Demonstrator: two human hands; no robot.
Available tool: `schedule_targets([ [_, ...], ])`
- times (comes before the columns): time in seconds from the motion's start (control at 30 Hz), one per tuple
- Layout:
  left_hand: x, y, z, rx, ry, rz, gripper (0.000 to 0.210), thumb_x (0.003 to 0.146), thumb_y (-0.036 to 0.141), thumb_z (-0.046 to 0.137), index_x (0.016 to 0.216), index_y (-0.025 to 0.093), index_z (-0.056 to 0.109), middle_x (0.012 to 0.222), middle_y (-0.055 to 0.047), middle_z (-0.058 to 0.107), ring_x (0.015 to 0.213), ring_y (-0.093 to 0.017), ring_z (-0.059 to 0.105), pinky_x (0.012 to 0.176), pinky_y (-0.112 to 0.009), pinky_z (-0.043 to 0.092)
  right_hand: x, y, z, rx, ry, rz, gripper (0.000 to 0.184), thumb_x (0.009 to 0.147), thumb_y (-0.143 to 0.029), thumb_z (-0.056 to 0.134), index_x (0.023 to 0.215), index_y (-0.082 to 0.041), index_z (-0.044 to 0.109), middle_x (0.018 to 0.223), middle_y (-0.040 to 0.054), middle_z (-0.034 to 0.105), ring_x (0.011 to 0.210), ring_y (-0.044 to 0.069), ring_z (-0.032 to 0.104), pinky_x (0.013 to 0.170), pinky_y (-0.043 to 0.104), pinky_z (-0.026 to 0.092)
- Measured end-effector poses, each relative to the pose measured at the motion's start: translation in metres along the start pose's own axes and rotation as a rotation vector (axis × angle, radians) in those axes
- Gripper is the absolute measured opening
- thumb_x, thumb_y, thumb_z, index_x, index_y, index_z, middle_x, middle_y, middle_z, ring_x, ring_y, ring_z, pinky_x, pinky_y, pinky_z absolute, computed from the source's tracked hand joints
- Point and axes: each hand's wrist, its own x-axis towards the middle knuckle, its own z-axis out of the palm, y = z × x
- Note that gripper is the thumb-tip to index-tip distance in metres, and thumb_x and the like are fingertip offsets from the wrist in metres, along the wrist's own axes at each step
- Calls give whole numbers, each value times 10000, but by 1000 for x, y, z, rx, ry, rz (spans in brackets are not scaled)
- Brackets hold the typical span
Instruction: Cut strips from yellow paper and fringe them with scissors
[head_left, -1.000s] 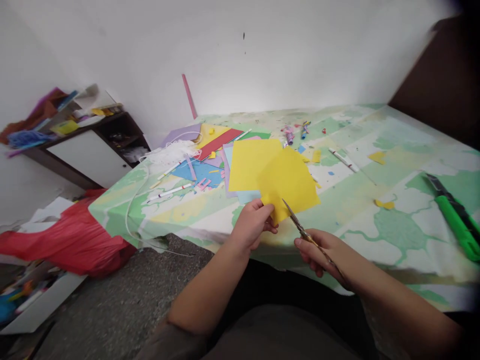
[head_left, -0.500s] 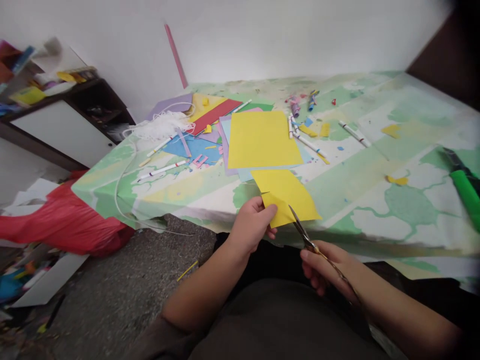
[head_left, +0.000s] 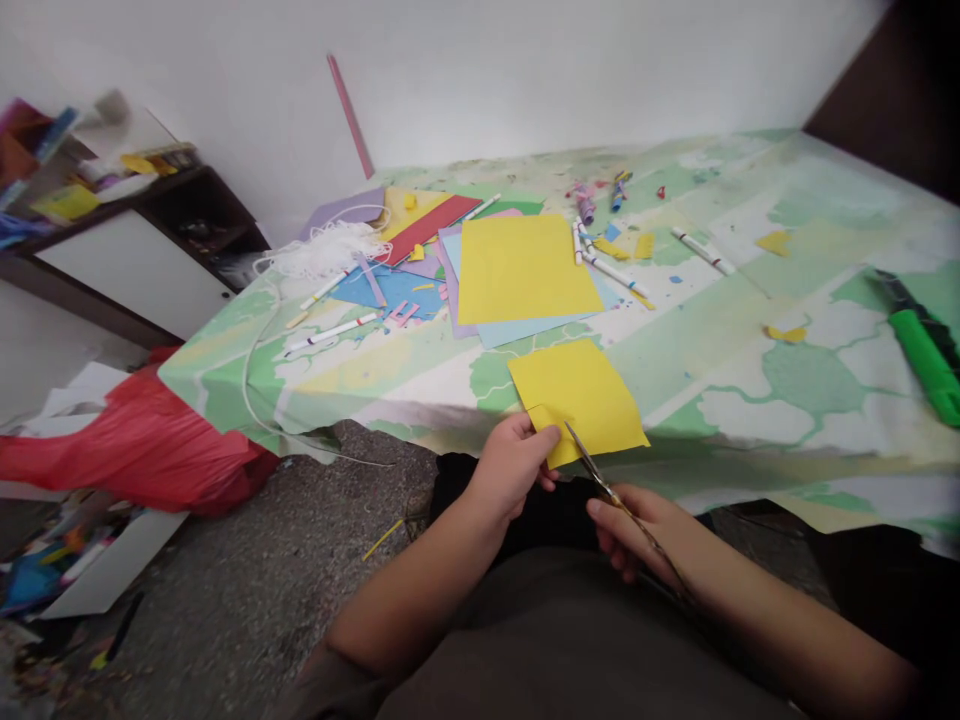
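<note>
My left hand [head_left: 514, 465] pinches the lower left part of a yellow sheet of paper [head_left: 585, 385], thumb on top. A slit shows in the sheet's left edge by the thumb. In my right hand [head_left: 634, 530] is a pair of scissors [head_left: 594, 466], its blades pointing up and left. The blades are at the sheet's lower edge, close to my left thumb, and look nearly closed. The handles are mostly hidden by the fingers. Beyond the held piece, a larger yellow sheet [head_left: 525, 270] lies on light blue and purple sheets on the table.
White markers [head_left: 702, 250] and yellow scraps [head_left: 785, 334] are scattered over the patterned tablecloth [head_left: 420, 385]. A tangle of white string [head_left: 330, 248] lies at the left. A green-handled tool [head_left: 926, 365] sits at the right edge. A red plastic bag [head_left: 180, 440] is on the floor.
The scissors have shifted left along the yellow paper, nearer my left thumb, and their blades look more closed. My left hand keeps its pinch, and the view has tilted slightly.
</note>
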Motion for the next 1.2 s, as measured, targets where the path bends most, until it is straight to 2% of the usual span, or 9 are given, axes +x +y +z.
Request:
schedule_targets([
  [0.23, 0, 0, 2, 24, -1, 71, 83, 693, 205, 547, 712, 124, 545, 518, 26, 545, 368, -49, 448, 326, -152, 355, -1, 4, 7, -62, 51, 32, 262, 823, -361, 406, 631, -184, 420, 466, -51, 439, 362, 63, 413, 366, 197, 343],
  [0.53, 6, -2, 0, -29, 138, 128, 162, 675, 253, 583, 768, 123, 554, 630, 7, 582, 454, -70, 504, 371, -174, 407, -5, 8, 8, -34, 39, 4, 264, 819, -360, 415, 623, -184, 424, 505, -36, 451, 439, 81, 451, 432, 211, 387],
  [0.77, 5, -4, 7, -14, 53, 108, 145, 672, 227, 578, 762, 115, 564, 575, 12, 578, 431, -65, 487, 371, -171, 404, -1, 0, 11, 1, 38, -2, 230, 820, -339, 417, 660, -174, 429, 529, -36, 457, 433, 73, 445, 422, 206, 379],
  [1.2, 6, 1, -1, -32, 55, 87, 121, 659, 225, 588, 707, 117, 564, 550, 15, 572, 419, -62, 490, 360, -164, 402, 12, 11, 14, -60, 31, -46, 287, 804, -459, 423, 672, -205, 397, 463, -65, 416, 357, 70, 401, 362, 200, 333],
])
